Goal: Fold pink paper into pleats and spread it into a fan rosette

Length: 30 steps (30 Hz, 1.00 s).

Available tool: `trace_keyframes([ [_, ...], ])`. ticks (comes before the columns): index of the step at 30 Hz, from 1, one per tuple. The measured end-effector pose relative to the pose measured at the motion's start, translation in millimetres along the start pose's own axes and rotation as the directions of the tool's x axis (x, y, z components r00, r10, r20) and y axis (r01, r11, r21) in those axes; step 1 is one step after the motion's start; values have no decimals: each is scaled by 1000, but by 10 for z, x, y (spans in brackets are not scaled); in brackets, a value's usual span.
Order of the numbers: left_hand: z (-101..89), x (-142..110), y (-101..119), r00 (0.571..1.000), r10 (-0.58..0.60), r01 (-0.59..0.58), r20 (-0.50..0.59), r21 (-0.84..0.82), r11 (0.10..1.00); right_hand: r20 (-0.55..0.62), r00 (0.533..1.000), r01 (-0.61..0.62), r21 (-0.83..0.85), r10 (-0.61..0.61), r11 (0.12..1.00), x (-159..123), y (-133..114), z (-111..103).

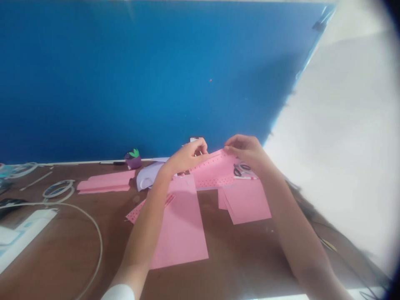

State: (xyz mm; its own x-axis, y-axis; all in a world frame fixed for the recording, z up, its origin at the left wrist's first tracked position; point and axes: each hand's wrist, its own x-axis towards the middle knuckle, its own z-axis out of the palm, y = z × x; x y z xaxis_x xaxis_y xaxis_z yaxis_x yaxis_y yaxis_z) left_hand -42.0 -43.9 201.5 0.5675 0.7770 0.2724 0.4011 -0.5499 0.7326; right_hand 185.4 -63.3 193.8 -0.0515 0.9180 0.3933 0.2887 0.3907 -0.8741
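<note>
Raised a little above the table, a pink sheet of paper with red-dotted borders (214, 171) hangs between my two hands. My left hand (189, 155) pinches its upper left edge, and my right hand (245, 150) grips the upper right corner between thumb and fingers. Below my left forearm lies a large plain pink sheet (181, 237), with a red-dotted strip (136, 213) partly hidden under the arm. Smaller pink sheets (250, 204) lie below my right hand. Scissors (242, 168) show behind the held paper, close to my right wrist.
Folded pink paper (106, 182), crumpled lilac paper (148, 175) and a small purple pot-like object with green leaves (133, 158) are left of my hands. Tape rolls (58, 189), a pale cable (99, 237) and a white power strip (28, 235) occupy the left side. A blue panel (140, 83) stands behind.
</note>
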Motion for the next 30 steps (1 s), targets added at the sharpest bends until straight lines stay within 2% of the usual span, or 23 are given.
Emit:
trace_keyframes([
  [4,-7,-6,-12,993,32,-39,110,62,997,2,1000,13,13,-13,1000,-14,-7,-8],
  [7,33,-5,29,993,53,-65,106,117,991,1,1000,6,21,-6,1000,-24,-29,24],
  [14,184,-6,71,989,-58,7,138,343,939,-10,1000,8,21,-7,1000,-27,-49,84],
  [18,231,12,47,988,-85,25,127,417,909,-27,999,21,-4,-21,1000,-37,-66,67],
  [22,228,17,39,987,-95,35,129,409,912,64,997,44,-59,-40,997,-71,-105,-2],
  [26,211,25,21,989,-79,27,121,381,924,193,976,131,-172,-97,976,-89,-112,-96],
  [30,204,34,-5,989,-61,10,134,350,937,218,959,239,-290,-179,927,-68,-67,-136],
])
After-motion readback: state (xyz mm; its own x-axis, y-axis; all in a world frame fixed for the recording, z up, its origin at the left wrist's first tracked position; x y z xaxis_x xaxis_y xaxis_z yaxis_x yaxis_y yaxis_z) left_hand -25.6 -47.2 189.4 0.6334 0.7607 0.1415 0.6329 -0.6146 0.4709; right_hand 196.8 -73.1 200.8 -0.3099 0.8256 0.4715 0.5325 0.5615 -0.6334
